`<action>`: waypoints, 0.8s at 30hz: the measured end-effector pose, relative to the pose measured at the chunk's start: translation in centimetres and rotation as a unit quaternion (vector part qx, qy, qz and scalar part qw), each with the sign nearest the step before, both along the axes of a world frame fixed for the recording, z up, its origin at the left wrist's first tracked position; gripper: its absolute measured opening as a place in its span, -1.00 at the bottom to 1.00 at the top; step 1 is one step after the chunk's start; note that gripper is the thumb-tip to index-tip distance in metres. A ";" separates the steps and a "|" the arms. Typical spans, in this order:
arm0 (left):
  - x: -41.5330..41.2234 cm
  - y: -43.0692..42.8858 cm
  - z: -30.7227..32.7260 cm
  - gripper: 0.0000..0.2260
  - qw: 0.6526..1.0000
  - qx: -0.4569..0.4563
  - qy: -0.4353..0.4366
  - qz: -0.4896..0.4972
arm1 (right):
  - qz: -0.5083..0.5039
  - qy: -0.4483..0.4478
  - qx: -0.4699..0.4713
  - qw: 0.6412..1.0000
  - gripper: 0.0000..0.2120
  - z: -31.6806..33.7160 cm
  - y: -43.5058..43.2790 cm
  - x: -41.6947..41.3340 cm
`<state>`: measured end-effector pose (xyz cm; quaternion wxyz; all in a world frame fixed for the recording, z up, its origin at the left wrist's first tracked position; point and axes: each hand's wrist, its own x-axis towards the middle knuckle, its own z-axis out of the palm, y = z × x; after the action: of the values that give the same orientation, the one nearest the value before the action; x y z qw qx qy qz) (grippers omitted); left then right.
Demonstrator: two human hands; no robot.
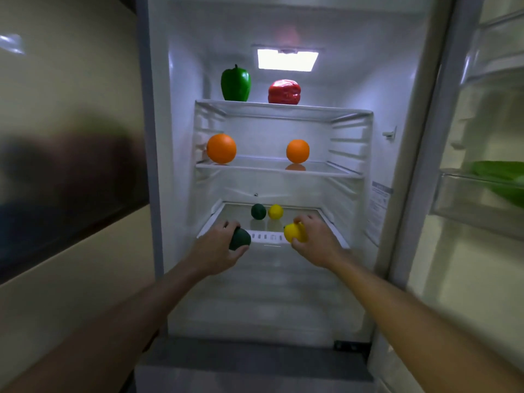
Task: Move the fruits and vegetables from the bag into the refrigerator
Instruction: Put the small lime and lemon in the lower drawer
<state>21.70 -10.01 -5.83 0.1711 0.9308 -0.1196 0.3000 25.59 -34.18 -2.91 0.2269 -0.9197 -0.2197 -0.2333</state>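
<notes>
The refrigerator stands open in front of me. My left hand (217, 248) grips a dark green round fruit (240, 239) at the front edge of the lowest glass shelf (226, 215). My right hand (313, 239) grips a yellow lemon (293, 233) over the same shelf's front. Farther back on that shelf lie a second dark green fruit (258, 211) and a second yellow lemon (275, 211). Two oranges (221, 148) (297, 151) sit on the middle shelf. A green pepper (236, 83) and a red pepper (284, 92) stand on the top shelf. The bag is out of view.
The open door (482, 137) is on the right, and its bin (467, 199) holds something leafy green (502, 177). A beige cabinet side (71, 137) flanks the fridge on the left. Below the lowest shelf is a clear drawer front (269, 293).
</notes>
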 end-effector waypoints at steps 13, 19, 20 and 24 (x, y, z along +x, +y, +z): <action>10.3 0.5 0.6 -0.58 0.999 -0.013 0.045 0.023 | -0.022 0.021 -0.020 0.999 -0.56 0.2 1.3 8.5; 15.2 1.0 0.7 -0.70 0.996 -0.038 0.074 -0.008 | -0.038 0.046 -0.040 0.997 -0.59 0.1 2.1 12.8; 15.8 1.1 0.6 -0.73 0.996 -0.047 0.074 -0.018 | -0.035 0.043 -0.039 0.998 -0.59 0.0 2.1 13.5; 18.3 1.5 0.1 -0.82 0.994 -0.056 0.090 -0.024 | -0.022 0.050 -0.038 0.998 -0.60 -0.7 2.8 15.8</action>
<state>40.04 -8.49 -5.76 0.2398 0.9399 -0.1091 0.2170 41.39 -31.39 -3.61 0.1972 -0.9428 -0.1970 -0.1829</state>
